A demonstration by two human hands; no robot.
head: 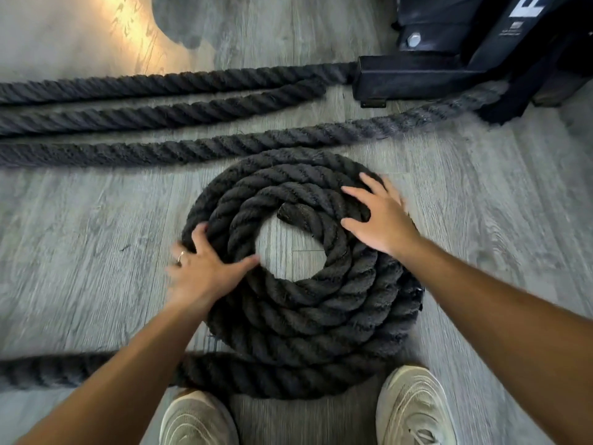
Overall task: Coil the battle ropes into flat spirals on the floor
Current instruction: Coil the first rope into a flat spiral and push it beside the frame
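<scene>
A: Where does the battle rope coil (308, 300) sit?

B: Flat on the grey wood-look floor (80, 226), straight in front of the person's feet; it is a thick black twisted rope wound in about four turns round an open centre where the floor shows; the inner rope end (285, 212) lies at the upper edge of that opening.

A: And the hands?

B: The left hand (205, 271) rests on the coil's left side; its thumb stretches across the inner turns toward the opening, and its fingers bend over the outer edge (a ring shows on one finger); the right hand (378, 216) lies palm down on the upper right of the coil, fingers spread and nearly straight, pressing on the turns rather than closing round them.

A: Does the rope carry on from the coil?

B: Yes; the outermost turn leaves at the bottom, and the tail (64, 370) runs left along the floor out of view, passing under the left forearm.

A: What lies around it?

B: Beyond the coil, three straight rope lengths (160, 115) stretch side by side across the floor; the nearest almost touches the coil's top edge; they lead toward a black steel rig base (417, 77) at upper right, with a bolt on it; two pale sneakers (414, 409) stand at the bottom edge, just below the coil; a warm patch of light falls on the floor at upper left.
</scene>
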